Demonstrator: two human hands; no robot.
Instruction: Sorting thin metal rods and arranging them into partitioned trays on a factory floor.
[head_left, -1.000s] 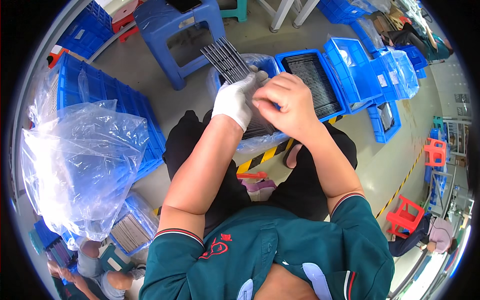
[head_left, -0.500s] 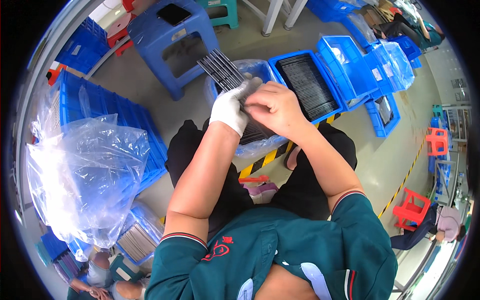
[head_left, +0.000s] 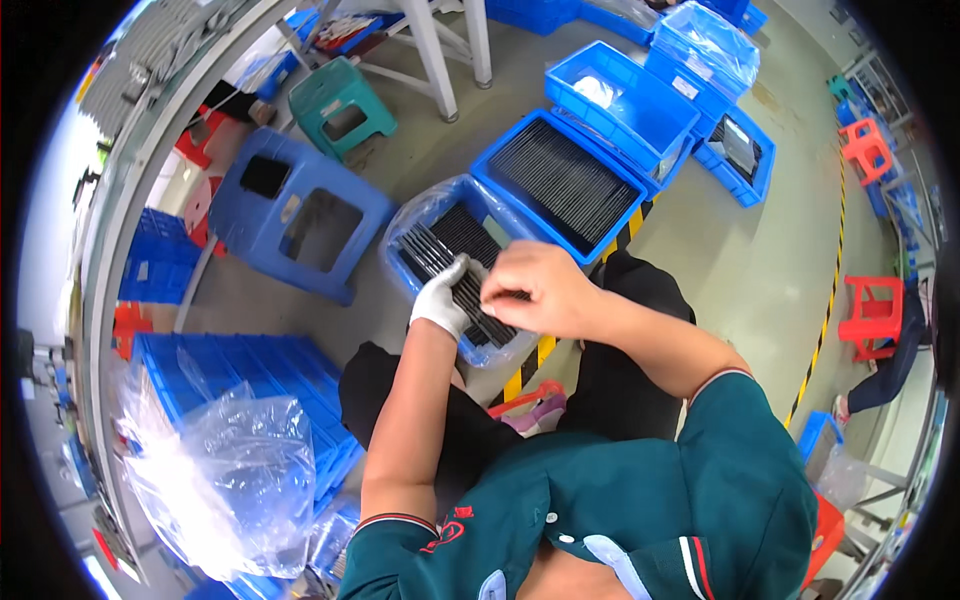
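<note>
My left hand (head_left: 441,303), in a white glove, is closed around a bundle of thin dark strips (head_left: 425,248), fanned slightly apart. It holds them low over a blue bin lined with a clear plastic bag (head_left: 512,352), where more dark strips (head_left: 462,228) lie. My bare right hand (head_left: 545,288) is beside the bundle's right side, thumb and fingers pinched together. Whatever sits between those fingertips is too small to make out. Just beyond, to the right, a blue crate (head_left: 617,229) is filled with rows of dark strips (head_left: 565,180).
A blue stool (head_left: 240,215) with a phone (head_left: 265,177) on it stands at left, near a green stool (head_left: 340,105). Blue crates draped with clear plastic (head_left: 240,480) are at lower left. Further blue bins (head_left: 625,115) stack at upper right. Yellow-black tape (head_left: 515,385) runs along the floor.
My view has shifted. Both hands have come down with the bundle, nearer the lined bin. The bundle now lies lower over the bin instead of sticking up beyond its far rim.
</note>
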